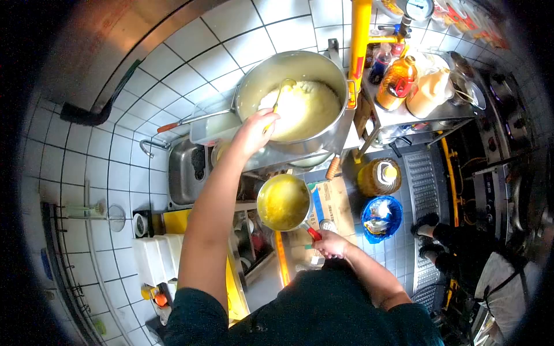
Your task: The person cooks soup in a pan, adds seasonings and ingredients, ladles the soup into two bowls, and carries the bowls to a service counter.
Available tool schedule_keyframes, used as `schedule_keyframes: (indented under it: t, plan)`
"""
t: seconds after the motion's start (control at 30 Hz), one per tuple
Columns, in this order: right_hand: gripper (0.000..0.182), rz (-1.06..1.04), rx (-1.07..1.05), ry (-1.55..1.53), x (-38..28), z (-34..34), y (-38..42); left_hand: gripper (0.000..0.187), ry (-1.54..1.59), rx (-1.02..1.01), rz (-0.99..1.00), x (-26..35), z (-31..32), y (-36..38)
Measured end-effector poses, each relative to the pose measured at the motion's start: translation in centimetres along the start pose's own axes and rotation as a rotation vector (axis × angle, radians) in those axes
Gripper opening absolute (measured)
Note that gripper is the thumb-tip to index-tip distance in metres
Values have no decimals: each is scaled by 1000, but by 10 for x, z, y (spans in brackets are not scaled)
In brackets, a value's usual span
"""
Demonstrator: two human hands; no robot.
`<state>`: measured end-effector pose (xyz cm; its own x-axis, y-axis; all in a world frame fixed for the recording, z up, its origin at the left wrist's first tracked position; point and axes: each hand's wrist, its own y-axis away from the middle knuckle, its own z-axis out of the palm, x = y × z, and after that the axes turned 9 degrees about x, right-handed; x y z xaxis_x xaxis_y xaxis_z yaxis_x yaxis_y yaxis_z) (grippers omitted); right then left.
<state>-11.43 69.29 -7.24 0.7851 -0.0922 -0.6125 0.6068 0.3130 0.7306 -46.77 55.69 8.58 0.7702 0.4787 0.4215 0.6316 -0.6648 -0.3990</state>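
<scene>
My left hand [259, 128] is closed around the handle of a spoon [277, 104], reaching over a large metal stockpot [247, 95]. The spoon's head is inside the pot, near a pale, creamy yellow-white mass [314, 112]; glare hides whether it is dipped in. Lower down, my right hand [333, 244] grips the red handle of a saucepan [311, 199]. Yellow, wet-looking food [280, 202] coats the saucepan's inside. The saucepan is held in the air in front of the counter, below and apart from the stockpot.
A sink [183, 173] lies left of the pot. Bottles [398, 83] stand on a metal shelf at right. On the floor are a large oil jug [378, 177], a blue-lined bin [382, 219] and cardboard [334, 210]. Another person's legs [456, 242] show at far right, near stoves.
</scene>
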Motion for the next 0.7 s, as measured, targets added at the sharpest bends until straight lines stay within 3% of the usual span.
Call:
schedule_keyframes:
  t: [0.13, 0.23, 0.33, 0.43, 0.53, 0.63, 0.7]
  plan:
    - [14, -38, 17, -39, 4, -7, 0, 16, -24, -42, 144, -40, 50, -44]
    - [16, -47, 51, -14, -11, -10, 11, 15, -97, -231, 106, -48, 61, -55]
    - [16, -19, 56, -9, -7, -13, 10, 15, 1, -236, 34, -36, 56, -54]
    - [17, -9, 50, -47, -5, -15, 7, 14, 105, -115, 16, -31, 46, -45]
    - [16, -28, 44, -70, 5, -17, 0, 15, 263, -19, -261, -35, 39, -36]
    - [15, -47, 42, -30, 5, -18, 1, 21, 943, 323, -701, -32, 34, -24]
    - [16, -41, 29, 16, 0, -18, 3, 23, 1052, 484, -768, -20, 22, -10]
